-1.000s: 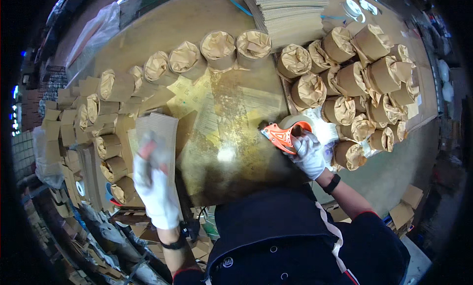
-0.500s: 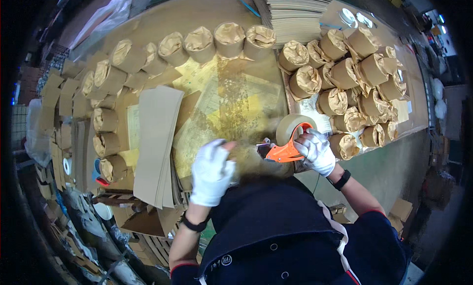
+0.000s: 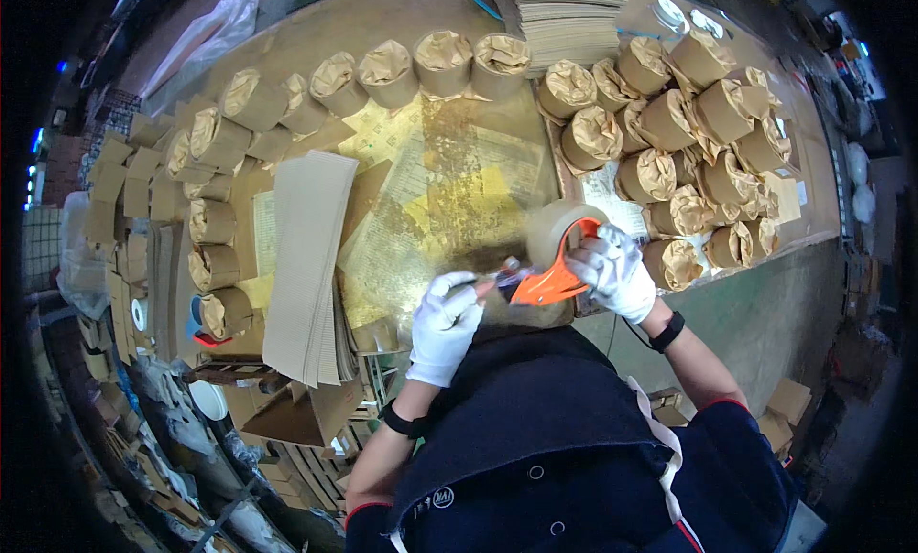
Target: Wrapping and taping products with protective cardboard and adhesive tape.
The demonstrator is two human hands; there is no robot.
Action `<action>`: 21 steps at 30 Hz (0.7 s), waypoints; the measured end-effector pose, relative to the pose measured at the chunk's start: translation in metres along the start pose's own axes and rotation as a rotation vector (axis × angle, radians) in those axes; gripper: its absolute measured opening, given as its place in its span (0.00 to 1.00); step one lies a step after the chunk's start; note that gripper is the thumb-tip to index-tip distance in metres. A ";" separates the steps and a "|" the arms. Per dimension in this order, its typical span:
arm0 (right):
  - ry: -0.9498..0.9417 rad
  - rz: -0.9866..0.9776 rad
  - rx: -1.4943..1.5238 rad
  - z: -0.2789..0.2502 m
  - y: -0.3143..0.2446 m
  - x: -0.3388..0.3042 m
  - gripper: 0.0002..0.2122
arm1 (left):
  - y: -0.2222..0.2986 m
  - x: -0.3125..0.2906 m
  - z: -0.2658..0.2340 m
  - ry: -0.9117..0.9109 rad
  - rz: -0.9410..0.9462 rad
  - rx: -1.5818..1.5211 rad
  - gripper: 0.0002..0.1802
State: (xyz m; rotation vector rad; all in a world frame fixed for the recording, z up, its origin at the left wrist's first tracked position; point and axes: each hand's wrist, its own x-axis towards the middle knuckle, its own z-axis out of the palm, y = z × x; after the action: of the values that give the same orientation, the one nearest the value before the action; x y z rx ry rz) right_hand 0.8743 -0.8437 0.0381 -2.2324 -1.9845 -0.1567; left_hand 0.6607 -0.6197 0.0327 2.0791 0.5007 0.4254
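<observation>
My right hand (image 3: 617, 274), in a white glove, grips the handle of an orange tape dispenser (image 3: 548, 287) above the table's near edge. A roll of clear tape (image 3: 553, 230) sits in it, slightly blurred. My left hand (image 3: 443, 328), also gloved but with a bare fingertip showing, is closed at the dispenser's front end. Its thumb and finger pinch what looks like the tape's free end, a thin shiny strip. Left of that hand lies a stack of long grey-brown cardboard sheets (image 3: 311, 257).
Brown paper-wrapped cylinders line the table's back and left, such as one at the back (image 3: 443, 65). More crowd the right side, some stacked (image 3: 669, 123). A tall pile of cardboard (image 3: 569, 27) stands at the back. An opened carton (image 3: 287, 419) is below the table's left edge.
My left hand has moved right to the dispenser's front end and closed its fingers there. The dispenser has tilted in my right hand, its front pointing lower.
</observation>
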 end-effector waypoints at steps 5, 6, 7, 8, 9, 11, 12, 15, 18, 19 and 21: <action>-0.118 0.253 -0.138 0.028 0.037 -0.048 0.24 | -0.025 0.001 -0.082 0.329 -0.184 0.175 0.21; -0.180 0.312 -0.102 0.038 0.045 -0.058 0.24 | -0.045 0.004 -0.108 0.404 -0.121 0.456 0.19; -0.247 0.367 -0.077 0.038 0.054 -0.064 0.23 | -0.058 0.004 -0.136 0.350 -0.138 0.752 0.22; -0.266 0.377 0.025 0.016 0.052 -0.041 0.22 | -0.071 -0.005 -0.165 0.228 -0.177 0.960 0.26; -0.263 0.451 0.062 -0.006 0.053 -0.018 0.21 | -0.085 -0.014 -0.189 0.102 -0.247 1.098 0.33; -0.085 0.581 0.072 -0.021 0.062 0.022 0.18 | -0.113 -0.038 -0.216 -0.071 -0.580 1.039 0.53; 0.091 0.636 0.046 -0.018 0.071 0.038 0.17 | -0.117 -0.041 -0.225 -0.196 -0.702 0.921 0.59; 0.104 0.754 -0.105 -0.012 0.106 0.078 0.23 | -0.120 -0.042 -0.225 -0.159 -0.726 0.850 0.59; -0.145 0.814 -0.177 -0.006 0.119 0.100 0.30 | -0.133 -0.053 -0.225 -0.089 -0.607 0.892 0.57; -0.248 0.826 -0.146 0.001 0.121 0.103 0.33 | -0.117 -0.047 -0.220 -0.071 -0.552 0.917 0.56; -0.325 0.834 -0.080 0.011 0.125 0.106 0.37 | -0.074 -0.037 -0.209 -0.026 -0.436 1.004 0.52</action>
State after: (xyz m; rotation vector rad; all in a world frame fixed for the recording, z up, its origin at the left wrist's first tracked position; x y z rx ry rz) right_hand 1.0104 -0.7525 0.0404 -3.0651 -0.9885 0.2411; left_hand 0.5148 -0.4530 0.0728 2.7830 1.3135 -0.1719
